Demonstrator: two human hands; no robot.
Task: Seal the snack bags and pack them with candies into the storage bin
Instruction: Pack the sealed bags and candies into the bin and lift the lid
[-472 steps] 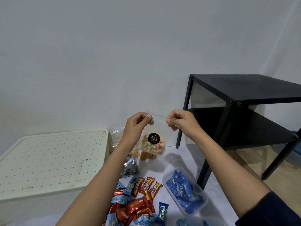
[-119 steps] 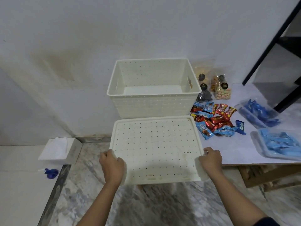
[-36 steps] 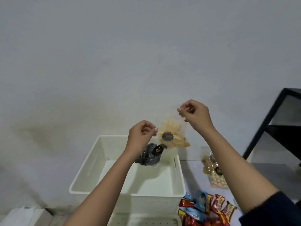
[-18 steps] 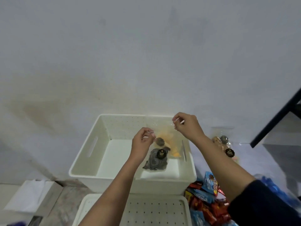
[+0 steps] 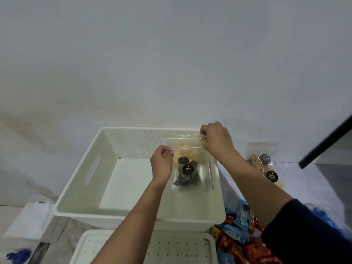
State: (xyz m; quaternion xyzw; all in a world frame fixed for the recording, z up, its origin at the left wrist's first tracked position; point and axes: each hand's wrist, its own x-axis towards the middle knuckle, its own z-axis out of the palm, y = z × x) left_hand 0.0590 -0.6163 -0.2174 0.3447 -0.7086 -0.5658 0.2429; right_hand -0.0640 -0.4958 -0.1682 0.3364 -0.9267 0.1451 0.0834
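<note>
If let go from one corner like this, could swing the yellow bag (image 5: pixel 183 149) and drop it crooked onto the dark bag (image 5: pixel 187 173) below. Could also burst open on landing if not pressed fully shut along the zip; cannot tell from here whether sealed. Risks crushing the crisps as well, if pushed hard against the bin (image 5: pixel 82 185) wall.

Right hand (image 5: pixel 216 139) pinching the yellow bag's clear top strip at the corner. Left hand (image 5: pixel 162 161) curled in a pinch, seemingly on the dark bag's clear top, though not plainly shown. Down inside the bin, both of them: yellow just below the right hand, dark lower, between the two wrists.

Thin, clear and floppy to look at, with pale yellow pieces and a round black label; dark one filled with black-and-white swirls, same sort of label. More bags (image 5: pixel 266 166) standing on the surface beyond the right forearm. Candies (image 5: pixel 240 241) heaped beneath that forearm, not yet packed. Lid (image 5: pixel 171 248) lying under the left forearm.
</note>
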